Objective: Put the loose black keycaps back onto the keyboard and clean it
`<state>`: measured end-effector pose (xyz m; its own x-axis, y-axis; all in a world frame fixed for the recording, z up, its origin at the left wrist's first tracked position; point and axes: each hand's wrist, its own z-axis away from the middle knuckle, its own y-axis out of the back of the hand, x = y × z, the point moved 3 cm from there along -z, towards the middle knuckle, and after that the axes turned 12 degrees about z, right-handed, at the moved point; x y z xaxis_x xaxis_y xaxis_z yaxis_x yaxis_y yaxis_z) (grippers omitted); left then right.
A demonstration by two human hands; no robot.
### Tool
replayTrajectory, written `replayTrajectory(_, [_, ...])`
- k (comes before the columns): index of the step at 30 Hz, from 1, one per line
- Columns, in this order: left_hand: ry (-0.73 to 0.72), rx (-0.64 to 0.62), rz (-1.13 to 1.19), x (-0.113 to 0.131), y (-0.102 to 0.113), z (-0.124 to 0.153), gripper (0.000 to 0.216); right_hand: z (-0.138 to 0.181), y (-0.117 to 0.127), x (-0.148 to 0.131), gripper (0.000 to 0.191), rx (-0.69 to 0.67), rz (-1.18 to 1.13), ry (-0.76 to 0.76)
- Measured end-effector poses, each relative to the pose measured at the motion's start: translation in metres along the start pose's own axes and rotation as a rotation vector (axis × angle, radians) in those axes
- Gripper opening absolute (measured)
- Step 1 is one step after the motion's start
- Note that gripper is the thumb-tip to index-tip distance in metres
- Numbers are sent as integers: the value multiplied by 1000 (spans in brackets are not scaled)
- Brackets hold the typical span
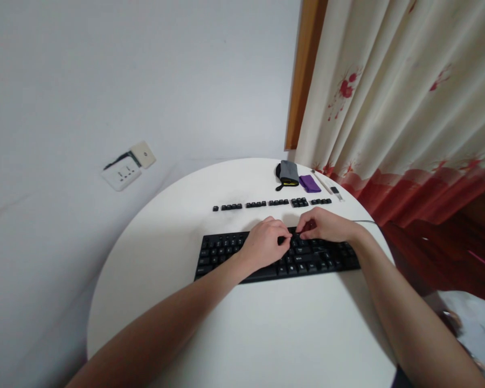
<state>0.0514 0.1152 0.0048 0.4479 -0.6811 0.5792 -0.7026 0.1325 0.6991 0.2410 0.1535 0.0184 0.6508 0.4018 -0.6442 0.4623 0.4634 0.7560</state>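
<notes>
A black keyboard [222, 253] lies across the round white table, its middle partly covered by my hands. My left hand [264, 243] rests over the middle of the keyboard, thumb and forefinger pinched together at the upper rows of keys. Just to its right, my right hand [325, 225] reaches in from the side, fingers curled and closed close to the same upper keys. Whatever lies between the fingertips of either hand is too small to make out. Behind the keyboard runs a row of loose black keycaps [256, 205], set in small groups.
At the table's back right lie a grey and black pouch [289, 172], a folded purple cloth [309, 184], a thin stick-like tool [322, 181] and a small brush [337, 193]. A cable [364, 221] runs off the right edge. Wall and curtain [388, 108] stand behind the table [145, 269].
</notes>
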Motion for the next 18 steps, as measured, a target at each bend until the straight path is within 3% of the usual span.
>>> replayTrajectory(8, [5, 6, 4, 0, -1, 0, 18, -1, -2, -8, 12, 59, 183, -2])
replayTrajectory(18, [-7, -10, 6, 1, -1, 0, 18, -4, -6, -3, 8, 56, 180, -37])
